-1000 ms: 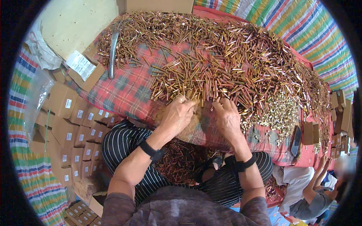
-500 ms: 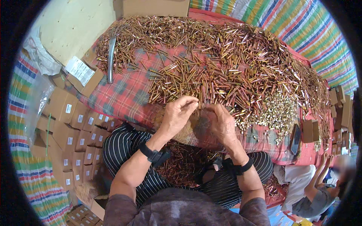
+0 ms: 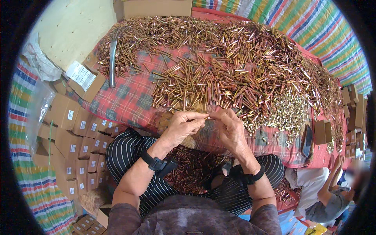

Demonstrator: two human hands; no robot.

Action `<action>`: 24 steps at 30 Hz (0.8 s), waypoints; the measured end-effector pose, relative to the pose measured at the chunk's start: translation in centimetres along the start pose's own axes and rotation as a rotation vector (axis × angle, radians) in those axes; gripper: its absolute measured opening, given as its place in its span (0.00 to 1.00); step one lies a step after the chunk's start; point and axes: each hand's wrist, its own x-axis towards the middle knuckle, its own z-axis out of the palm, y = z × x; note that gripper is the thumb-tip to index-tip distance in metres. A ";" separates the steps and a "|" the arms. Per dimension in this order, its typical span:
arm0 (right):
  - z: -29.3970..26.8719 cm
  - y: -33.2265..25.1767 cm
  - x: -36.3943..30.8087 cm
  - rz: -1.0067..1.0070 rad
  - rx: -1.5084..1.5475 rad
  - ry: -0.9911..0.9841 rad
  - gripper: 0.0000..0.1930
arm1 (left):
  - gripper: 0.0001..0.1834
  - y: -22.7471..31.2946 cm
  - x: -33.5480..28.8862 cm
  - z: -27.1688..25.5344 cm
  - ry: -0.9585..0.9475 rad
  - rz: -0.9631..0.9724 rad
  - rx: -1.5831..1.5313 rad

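Over the near edge of the plaid cloth [image 3: 123,98], I observe both hands nearly meeting. The left hand [image 3: 186,127] is closed, thumb against forefinger, on a small piece [image 3: 207,117]; its full shape is hidden. The right hand [image 3: 230,129] is bent close beside it; whether its fingers grip anything I cannot tell. The rods [image 3: 231,86] lie just beyond both hands.

I judge slippage the main risk: a grip by fingertips alone could drop the piece among the lower rods [image 3: 192,168], where recovery would be difficult. A knuckle brushing the pile could set rods rolling.

Materials: rods slim, straight, glossy, copper to brass in tone, lying at mixed angles; small bits [image 3: 290,111] stubby, pale gold, heaped to the right; cloth soft-looking, red and green checks; metal strip [image 3: 112,64] bright, smooth, slightly curved.
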 end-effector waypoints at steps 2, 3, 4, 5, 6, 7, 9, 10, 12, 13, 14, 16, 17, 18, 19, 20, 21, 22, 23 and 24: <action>-0.3 -0.3 -0.1 0.005 -0.056 -0.010 0.12 | 0.14 0.1 0.0 0.1 0.030 0.007 -0.016; -0.4 -0.4 -0.1 0.001 -0.096 -0.030 0.13 | 0.14 0.2 0.1 0.2 0.028 0.005 -0.015; -0.5 -0.4 -0.2 -0.002 -0.134 -0.051 0.13 | 0.12 0.2 0.0 0.3 0.054 0.022 0.058; -0.4 -0.3 -0.3 -0.001 -0.133 -0.049 0.13 | 0.11 0.2 0.0 0.3 0.080 0.039 0.131; -0.1 -0.3 -0.4 0.034 -0.038 -0.027 0.14 | 0.11 0.2 0.0 0.4 0.077 0.037 0.133; 0.1 -0.4 -0.5 0.072 0.051 0.000 0.16 | 0.09 0.2 0.2 0.5 0.093 0.061 0.193; 0.6 -0.6 -0.8 0.066 0.052 0.026 0.17 | 0.07 0.0 0.3 0.8 0.096 0.085 0.255; 0.9 -0.7 -0.9 0.057 0.059 0.044 0.18 | 0.07 -0.3 0.3 0.8 0.124 0.066 0.219; 1.5 -0.8 -1.4 0.067 0.138 0.009 0.22 | 0.06 -0.7 0.3 1.3 0.138 0.045 0.183; 1.8 -1.3 -1.4 0.023 0.118 -0.004 0.23 | 0.06 -0.6 0.2 1.6 0.166 0.048 0.228; 1.9 -2.0 -1.3 -0.022 0.098 -0.017 0.24 | 0.07 -0.6 0.1 1.8 0.195 0.051 0.273; 1.7 -2.2 -1.4 -0.023 0.091 0.005 0.21 | 0.06 -0.6 0.2 1.8 0.188 0.082 0.234; 1.3 -1.4 -1.4 0.017 0.012 0.019 0.19 | 0.05 -0.5 0.1 1.9 0.139 0.013 0.142; 0.9 -0.6 -1.3 0.058 -0.067 0.032 0.16 | 0.05 -0.4 0.1 1.9 0.091 -0.057 0.049; 0.1 0.2 -0.9 0.091 -0.210 0.018 0.11 | 0.06 -1.1 0.1 1.7 0.142 -0.086 0.025; -0.5 1.1 -0.7 0.121 -0.338 0.011 0.07 | 0.06 -1.3 0.3 1.7 0.142 -0.086 0.024; -1.4 1.9 -0.8 0.117 -0.437 -0.045 0.07 | 0.06 -1.5 0.4 1.8 0.177 -0.021 0.014; -2.1 2.6 -0.9 0.115 -0.538 -0.101 0.07 | 0.06 -1.5 0.6 1.9 0.210 0.043 0.004; -2.3 3.1 -1.1 0.115 -0.538 -0.103 0.07 | 0.05 -1.0 0.3 1.9 0.233 -0.020 -0.014; -2.5 3.4 -1.3 0.144 -0.585 -0.118 0.06 | 0.05 -0.9 0.3 1.7 0.235 -0.020 -0.016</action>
